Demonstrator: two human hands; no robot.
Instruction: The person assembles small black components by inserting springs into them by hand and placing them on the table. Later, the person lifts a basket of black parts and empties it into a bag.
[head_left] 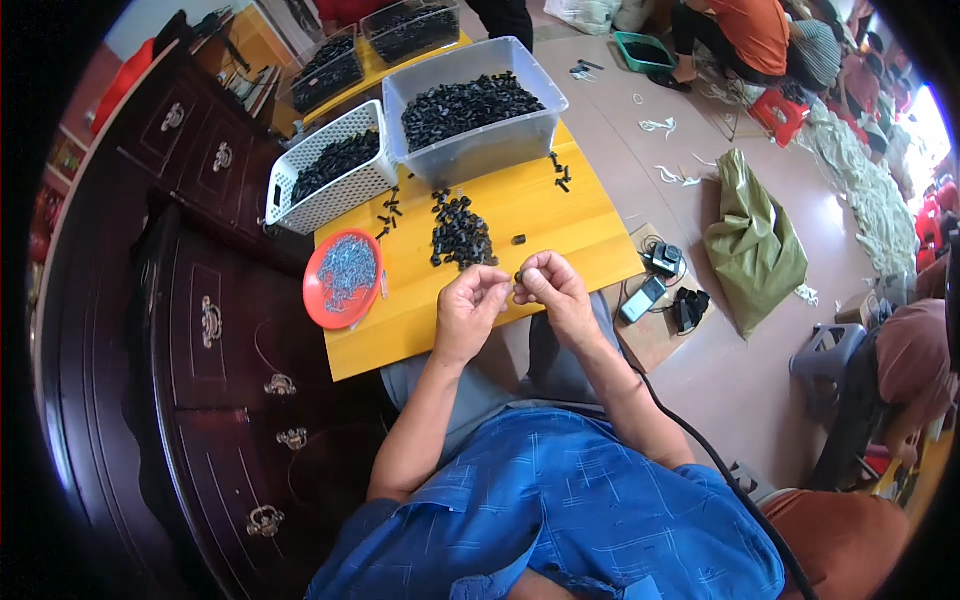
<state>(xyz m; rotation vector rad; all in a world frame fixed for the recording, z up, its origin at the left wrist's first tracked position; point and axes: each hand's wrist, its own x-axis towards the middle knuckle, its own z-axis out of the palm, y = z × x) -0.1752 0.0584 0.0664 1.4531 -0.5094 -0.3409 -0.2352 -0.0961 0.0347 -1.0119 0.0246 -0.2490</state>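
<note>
A small black plastic piece point(519, 275) sits pinched between the fingertips of both hands, just above the near edge of the yellow wooden tabletop point(560, 225). The left hand point(470, 305) and the right hand point(548, 287) meet with each grip closed on it, thumbs pressed to forefingers. Beyond them lies one loose heap of black pieces point(460, 232), one round orange plate of metal hooks point(343, 278), one white slotted basket point(330, 165) and one clear plastic tub point(475, 110).
</note>
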